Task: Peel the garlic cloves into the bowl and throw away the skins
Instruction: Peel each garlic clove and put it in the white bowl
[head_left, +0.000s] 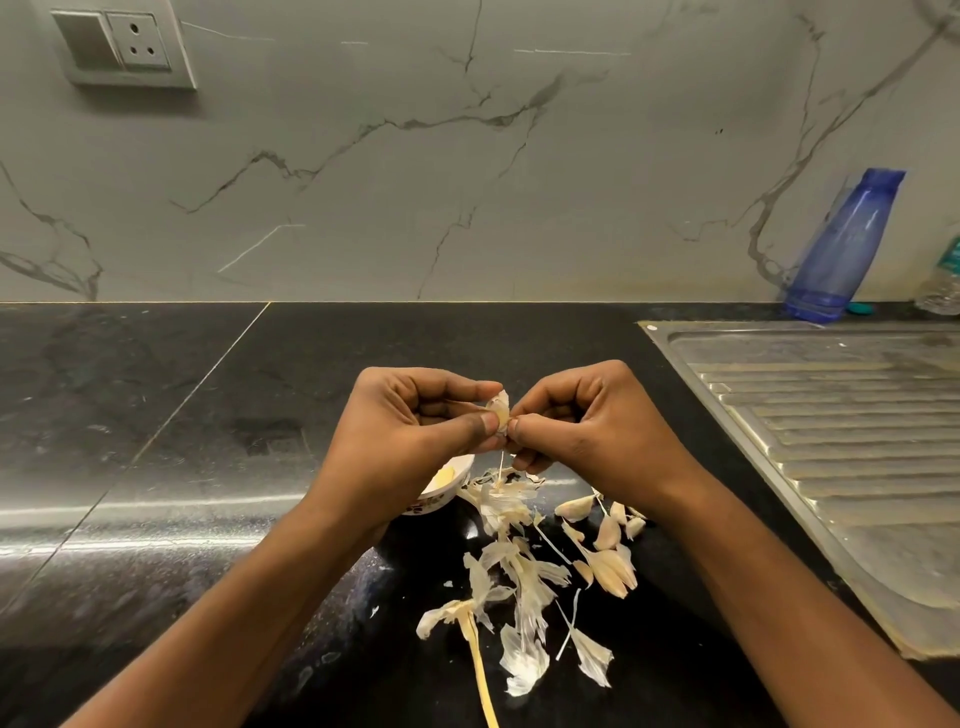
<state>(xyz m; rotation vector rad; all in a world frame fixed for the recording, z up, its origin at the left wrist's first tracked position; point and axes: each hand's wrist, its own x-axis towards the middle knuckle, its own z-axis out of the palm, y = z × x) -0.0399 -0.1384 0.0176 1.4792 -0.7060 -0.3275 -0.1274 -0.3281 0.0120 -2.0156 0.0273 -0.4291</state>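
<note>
The garlic clove (500, 410), pale and papery-skinned, sits pinched between both hands.

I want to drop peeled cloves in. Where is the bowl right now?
In the head view the bowl sits on the black counter left of centre, mostly hidden under the left hand, beside the pile of skins.

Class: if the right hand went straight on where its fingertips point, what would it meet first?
The right hand meets the garlic clove it pinches first; just beyond, likely the left hand.
</note>
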